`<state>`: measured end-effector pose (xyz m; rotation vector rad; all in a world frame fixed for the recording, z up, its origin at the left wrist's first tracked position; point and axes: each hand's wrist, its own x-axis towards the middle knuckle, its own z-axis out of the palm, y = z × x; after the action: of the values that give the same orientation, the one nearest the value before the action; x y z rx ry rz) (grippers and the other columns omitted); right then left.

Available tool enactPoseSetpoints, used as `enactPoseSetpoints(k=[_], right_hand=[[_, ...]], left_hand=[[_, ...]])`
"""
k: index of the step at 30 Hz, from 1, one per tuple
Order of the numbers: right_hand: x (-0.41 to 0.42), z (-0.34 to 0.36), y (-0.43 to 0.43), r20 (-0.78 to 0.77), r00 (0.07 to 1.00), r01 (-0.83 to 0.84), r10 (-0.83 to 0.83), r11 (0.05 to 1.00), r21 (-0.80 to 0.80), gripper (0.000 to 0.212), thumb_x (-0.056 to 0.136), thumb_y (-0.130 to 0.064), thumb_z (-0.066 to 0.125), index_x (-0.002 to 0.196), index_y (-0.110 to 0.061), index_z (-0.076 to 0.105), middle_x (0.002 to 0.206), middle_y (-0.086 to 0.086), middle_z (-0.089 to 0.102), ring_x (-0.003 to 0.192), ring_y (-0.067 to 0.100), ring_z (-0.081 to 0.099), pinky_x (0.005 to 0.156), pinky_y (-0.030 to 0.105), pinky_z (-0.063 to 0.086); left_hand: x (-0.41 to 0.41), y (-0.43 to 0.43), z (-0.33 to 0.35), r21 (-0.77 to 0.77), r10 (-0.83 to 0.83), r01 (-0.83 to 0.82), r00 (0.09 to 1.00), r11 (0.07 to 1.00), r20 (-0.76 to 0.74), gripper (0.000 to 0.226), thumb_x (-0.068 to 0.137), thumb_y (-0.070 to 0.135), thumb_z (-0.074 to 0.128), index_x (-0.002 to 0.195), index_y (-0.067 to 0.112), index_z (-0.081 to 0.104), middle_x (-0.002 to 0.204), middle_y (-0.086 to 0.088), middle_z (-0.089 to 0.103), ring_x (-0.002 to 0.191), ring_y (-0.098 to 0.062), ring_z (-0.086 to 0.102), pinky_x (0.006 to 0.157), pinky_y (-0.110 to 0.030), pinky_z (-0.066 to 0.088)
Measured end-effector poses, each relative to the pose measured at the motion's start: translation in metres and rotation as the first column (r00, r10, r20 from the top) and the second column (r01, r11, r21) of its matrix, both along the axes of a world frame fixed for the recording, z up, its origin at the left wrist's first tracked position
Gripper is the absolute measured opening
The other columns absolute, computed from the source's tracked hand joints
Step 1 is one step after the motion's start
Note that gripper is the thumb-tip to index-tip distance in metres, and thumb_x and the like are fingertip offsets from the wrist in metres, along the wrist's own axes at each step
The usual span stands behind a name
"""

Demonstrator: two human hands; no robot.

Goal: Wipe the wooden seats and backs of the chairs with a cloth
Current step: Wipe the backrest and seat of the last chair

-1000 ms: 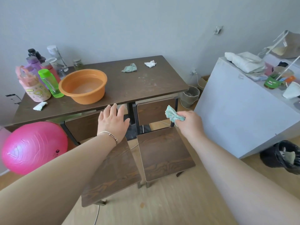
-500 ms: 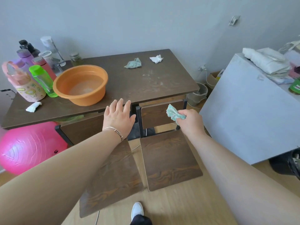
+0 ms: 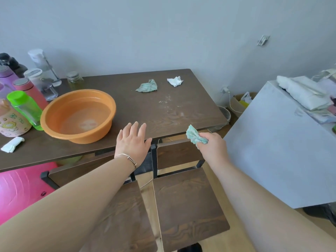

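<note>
Two hands meet mid-frame: the right hand [image 3: 211,146] grips a crumpled green cloth [image 3: 195,135], its loose end pointing up-left, just above the backrest [image 3: 178,154] of the right chair [image 3: 189,202]. The left hand [image 3: 132,142] is flat-fingered, holding nothing, over the table [image 3: 181,110] edge. Two chairs stand side by side, the left chair [image 3: 125,215] included, seats stretching toward the bottom. One spare cloth [image 3: 147,86] lies upper-centre on the table.

A single head-worn wide-angle view looks forward and down from close above two dark wooden chair seats [image 3: 189,202], facing the dark brown wooden table [image 3: 163,113] and grey wall [image 3: 145,30].
</note>
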<state>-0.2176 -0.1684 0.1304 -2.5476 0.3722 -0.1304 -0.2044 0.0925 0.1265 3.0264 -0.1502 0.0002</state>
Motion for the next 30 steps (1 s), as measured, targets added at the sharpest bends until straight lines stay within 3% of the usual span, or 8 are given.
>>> enactPoseSetpoints(k=[6, 15, 20, 24, 30], right_hand=[[0.074, -0.017, -0.002, 0.002, 0.998, -0.055, 0.055, 0.998, 0.029, 0.037, 0.092, -0.029, 0.067, 0.127, -0.019, 0.063, 0.112, 0.001, 0.062, 0.087, 0.011, 0.056, 0.063, 0.015, 0.045], [0.21, -0.077, 0.002, -0.063, 0.972, -0.219, 0.227, 0.969, 0.111, 0.033, 0.091, -0.02, 0.068, 0.124, -0.015, 0.065, 0.108, 0.005, 0.061, 0.092, 0.018, 0.06, 0.079, 0.03, 0.055], [0.268, -0.113, 0.009, -0.15, 0.94, -0.282, 0.305, 0.946, 0.159, 0.028, 0.089, -0.012, 0.065, 0.116, -0.016, 0.07, 0.102, 0.007, 0.062, 0.085, 0.021, 0.056, 0.071, 0.03, 0.045], [0.291, -0.134, 0.011, -0.181, 0.915, -0.317, 0.361, 0.919, 0.234, 0.033, 0.088, -0.011, 0.067, 0.121, -0.017, 0.068, 0.108, 0.005, 0.065, 0.087, 0.016, 0.051, 0.073, 0.024, 0.037], [0.298, -0.149, 0.008, -0.283, 0.86, -0.394, 0.426, 0.905, 0.163, 0.048, 0.089, -0.022, 0.068, 0.135, -0.018, 0.057, 0.117, 0.009, 0.059, 0.107, 0.026, 0.055, 0.082, 0.028, 0.041]], left_hand=[[0.039, -0.007, -0.018, 0.009, 0.071, -0.071, 0.996, 0.997, -0.054, 0.059, 0.101, 0.051, 0.02, 0.153, 0.026, 0.011, 0.161, -0.004, 0.014, 0.148, -0.028, 0.007, 0.121, -0.046, 0.014], [0.1, -0.016, -0.042, 0.061, 0.276, -0.27, 0.955, 0.961, -0.112, 0.06, 0.1, 0.052, 0.021, 0.153, 0.026, 0.01, 0.161, -0.003, 0.013, 0.149, -0.027, 0.006, 0.121, -0.046, 0.014], [0.116, -0.026, -0.067, 0.036, 0.38, -0.379, 0.913, 0.925, -0.15, 0.06, 0.1, 0.052, 0.02, 0.153, 0.026, 0.011, 0.162, -0.003, 0.013, 0.149, -0.026, 0.006, 0.121, -0.045, 0.013], [0.124, -0.035, -0.083, 0.029, 0.393, -0.394, 0.905, 0.919, -0.163, 0.06, 0.1, 0.052, 0.022, 0.153, 0.025, 0.015, 0.161, -0.004, 0.016, 0.148, -0.026, 0.008, 0.12, -0.045, 0.014], [0.122, -0.049, -0.097, 0.04, 0.38, -0.38, 0.903, 0.924, -0.199, 0.061, 0.099, 0.053, 0.02, 0.154, 0.026, 0.014, 0.162, -0.003, 0.014, 0.149, -0.026, 0.005, 0.121, -0.045, 0.011]])
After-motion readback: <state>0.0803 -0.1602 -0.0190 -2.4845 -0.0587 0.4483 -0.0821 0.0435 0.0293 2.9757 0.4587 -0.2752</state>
